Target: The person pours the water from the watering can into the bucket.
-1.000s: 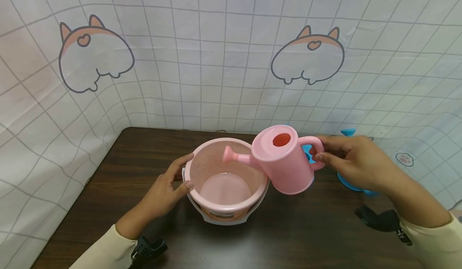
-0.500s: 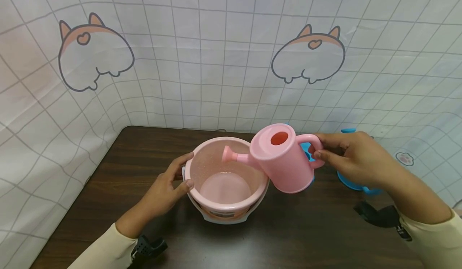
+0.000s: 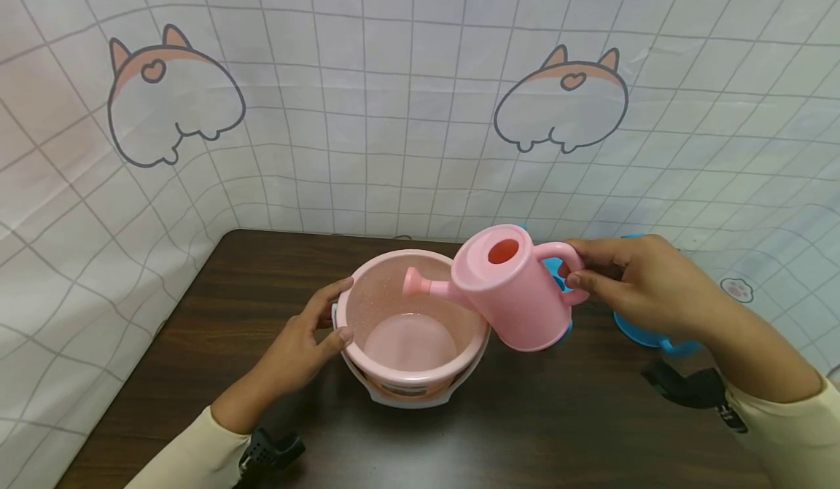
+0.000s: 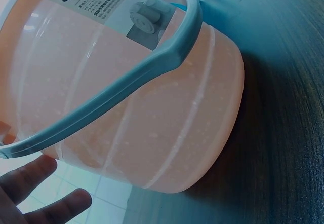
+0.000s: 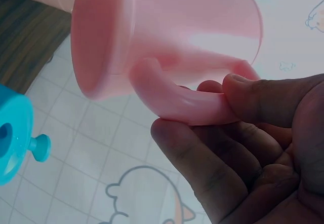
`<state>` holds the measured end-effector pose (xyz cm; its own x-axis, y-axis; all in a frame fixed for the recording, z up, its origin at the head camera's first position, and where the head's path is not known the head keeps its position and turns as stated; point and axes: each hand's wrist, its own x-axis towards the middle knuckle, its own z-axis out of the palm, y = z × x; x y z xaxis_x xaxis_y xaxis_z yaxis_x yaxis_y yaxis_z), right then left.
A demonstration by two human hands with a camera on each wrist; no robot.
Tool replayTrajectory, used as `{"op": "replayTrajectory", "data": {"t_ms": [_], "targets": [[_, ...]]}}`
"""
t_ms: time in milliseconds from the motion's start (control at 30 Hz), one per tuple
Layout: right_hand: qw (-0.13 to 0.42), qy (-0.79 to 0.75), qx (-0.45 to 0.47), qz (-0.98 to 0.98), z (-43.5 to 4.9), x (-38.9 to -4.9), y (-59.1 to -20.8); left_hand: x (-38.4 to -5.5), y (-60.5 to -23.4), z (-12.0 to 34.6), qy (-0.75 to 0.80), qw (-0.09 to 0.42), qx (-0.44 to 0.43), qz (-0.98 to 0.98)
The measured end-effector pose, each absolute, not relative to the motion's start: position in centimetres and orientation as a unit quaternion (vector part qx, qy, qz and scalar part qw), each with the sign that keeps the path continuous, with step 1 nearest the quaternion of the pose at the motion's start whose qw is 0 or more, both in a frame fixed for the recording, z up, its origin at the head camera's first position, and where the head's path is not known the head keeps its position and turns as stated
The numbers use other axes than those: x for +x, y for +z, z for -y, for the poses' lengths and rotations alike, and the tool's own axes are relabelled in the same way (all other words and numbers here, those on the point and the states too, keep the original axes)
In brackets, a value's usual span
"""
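Right hand (image 3: pixel 646 285) pinching the handle (image 3: pixel 556 251) | pink can (image 3: pixel 515 299) tilted, right of the bucket (image 3: pixel 410 377), spout (image 3: pixel 429 286) over its opening | left hand (image 3: pixel 295 354) spread against it | I'd tip slowly, bracing firmly

Head: above, forward, down — wrist views: close — head, left share bucket (image 3: pixel 402 377).

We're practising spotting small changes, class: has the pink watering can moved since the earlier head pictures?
Yes, slightly: against the right cartoon animal, the pink watering can has tipped further left in the head view, its top leaning toward the bucket.
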<state>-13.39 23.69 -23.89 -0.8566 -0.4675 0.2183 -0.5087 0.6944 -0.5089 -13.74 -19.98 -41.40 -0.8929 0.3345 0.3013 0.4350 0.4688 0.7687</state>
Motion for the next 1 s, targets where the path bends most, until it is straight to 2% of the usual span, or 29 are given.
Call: {"op": "replayTrajectory", "data": {"t_ms": [1000], "targets": [[0.036, 0.259, 0.292, 0.920, -23.43, -13.92, -22.98, -13.60, -41.33, 19.92, -0.463, 0.051, -0.218, 0.858]]}}
